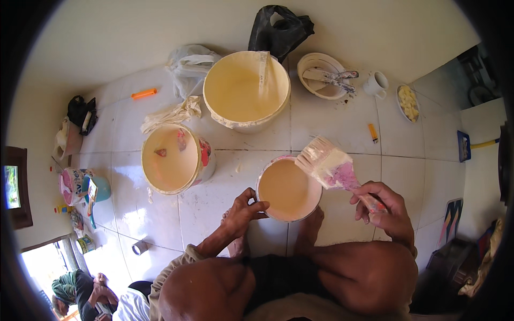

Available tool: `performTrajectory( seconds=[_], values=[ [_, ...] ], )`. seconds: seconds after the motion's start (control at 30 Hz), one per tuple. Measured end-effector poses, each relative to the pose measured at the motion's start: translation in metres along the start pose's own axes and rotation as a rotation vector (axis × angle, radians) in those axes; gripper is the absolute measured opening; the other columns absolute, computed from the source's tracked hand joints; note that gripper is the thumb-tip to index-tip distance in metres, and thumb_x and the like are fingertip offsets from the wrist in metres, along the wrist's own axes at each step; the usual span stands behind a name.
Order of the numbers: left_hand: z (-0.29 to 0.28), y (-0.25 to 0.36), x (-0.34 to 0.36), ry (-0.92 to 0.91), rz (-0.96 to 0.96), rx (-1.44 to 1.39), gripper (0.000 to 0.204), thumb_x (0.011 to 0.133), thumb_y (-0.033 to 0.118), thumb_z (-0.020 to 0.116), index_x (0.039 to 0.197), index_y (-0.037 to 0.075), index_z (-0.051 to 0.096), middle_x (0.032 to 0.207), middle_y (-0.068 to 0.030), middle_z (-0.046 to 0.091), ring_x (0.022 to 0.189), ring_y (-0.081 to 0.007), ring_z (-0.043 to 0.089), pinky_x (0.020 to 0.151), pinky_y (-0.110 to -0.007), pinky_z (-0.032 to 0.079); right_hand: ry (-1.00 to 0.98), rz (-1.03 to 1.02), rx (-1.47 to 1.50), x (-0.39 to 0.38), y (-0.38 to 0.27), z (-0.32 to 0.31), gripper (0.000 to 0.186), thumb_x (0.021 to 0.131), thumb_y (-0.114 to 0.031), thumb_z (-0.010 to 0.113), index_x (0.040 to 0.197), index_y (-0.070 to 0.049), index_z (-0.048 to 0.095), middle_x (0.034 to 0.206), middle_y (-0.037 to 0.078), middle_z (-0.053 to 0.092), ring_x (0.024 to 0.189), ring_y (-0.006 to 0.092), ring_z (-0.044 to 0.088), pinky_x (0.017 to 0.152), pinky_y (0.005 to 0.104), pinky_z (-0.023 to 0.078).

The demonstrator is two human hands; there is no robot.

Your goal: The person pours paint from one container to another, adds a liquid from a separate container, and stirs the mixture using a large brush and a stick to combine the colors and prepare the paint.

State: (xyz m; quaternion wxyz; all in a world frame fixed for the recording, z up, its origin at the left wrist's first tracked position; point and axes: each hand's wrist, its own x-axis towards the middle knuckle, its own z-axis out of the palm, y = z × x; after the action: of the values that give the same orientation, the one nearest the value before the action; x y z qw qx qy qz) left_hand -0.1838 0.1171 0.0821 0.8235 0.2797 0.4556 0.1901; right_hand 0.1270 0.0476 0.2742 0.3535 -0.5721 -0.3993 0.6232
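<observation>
My right hand [390, 209] grips the handle of a wide paintbrush [342, 172]. Its bristles, coated in cream paint, are above the far right rim of a small paint pail [319, 193]. Pale peach paint [284, 184] lies inside that pail, which is between my feet. At the pail's left side, my left hand [243, 214] pinches the rim with the thumb over the edge. A mid-sized paint bucket [210, 160] with red marks stands to the left, and a large cream-smeared bucket [247, 127] is farther back.
Along the back wall are a clear plastic bag [187, 67], a black bag [267, 35], a bowl with putty knives [308, 88], a white mug [376, 84] and a plate of food [407, 104]. A lighter [373, 133] lies right. Another person [80, 294] sits at lower left.
</observation>
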Motion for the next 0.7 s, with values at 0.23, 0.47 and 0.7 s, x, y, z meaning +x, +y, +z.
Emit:
performTrajectory(
  seconds=[0.23, 0.47, 0.7],
  values=[
    [0.0, 0.005, 0.013, 0.019, 0.034, -0.04, 0.027, 0.086, 0.014, 0.071, 0.093, 0.005, 0.047, 0.099, -0.0104, 0.059, 0.097, -0.022, 0.063, 0.086, -0.04, 0.056, 0.204, -0.139, 0.365, 0.029, 0.028, 0.024, 0.072, 0.084, -0.024, 0.066, 0.144, 0.0, 0.033, 0.106, 0.011, 0.06, 0.064, 0.0119, 0.055, 0.053, 0.0256, 0.044],
    [0.0, 0.005, 0.013, -0.073, 0.159, 0.042, 0.042, 0.09, 0.022, 0.07, 0.119, 0.001, 0.048, 0.111, -0.0135, 0.057, 0.106, -0.0256, 0.06, 0.09, -0.039, 0.053, 0.157, -0.055, 0.659, 0.031, 0.049, 0.01, 0.061, 0.09, -0.02, 0.061, 0.142, 0.0, 0.035, 0.083, 0.002, 0.051, 0.046, 0.0049, 0.038, 0.038, 0.0207, 0.031],
    [-0.127, -0.008, -0.083, 0.642, 0.283, 0.005, 0.056, 0.098, 0.041, 0.052, 0.135, -0.001, 0.041, 0.124, -0.0177, 0.055, 0.114, -0.0308, 0.059, 0.094, -0.043, 0.049, 0.43, -0.209, 0.31, 0.026, 0.062, -0.008, 0.059, 0.089, -0.019, 0.061, 0.139, 0.007, 0.043, 0.065, 0.0, 0.047, 0.04, 0.0015, 0.029, 0.036, 0.0192, 0.022]
  ],
)
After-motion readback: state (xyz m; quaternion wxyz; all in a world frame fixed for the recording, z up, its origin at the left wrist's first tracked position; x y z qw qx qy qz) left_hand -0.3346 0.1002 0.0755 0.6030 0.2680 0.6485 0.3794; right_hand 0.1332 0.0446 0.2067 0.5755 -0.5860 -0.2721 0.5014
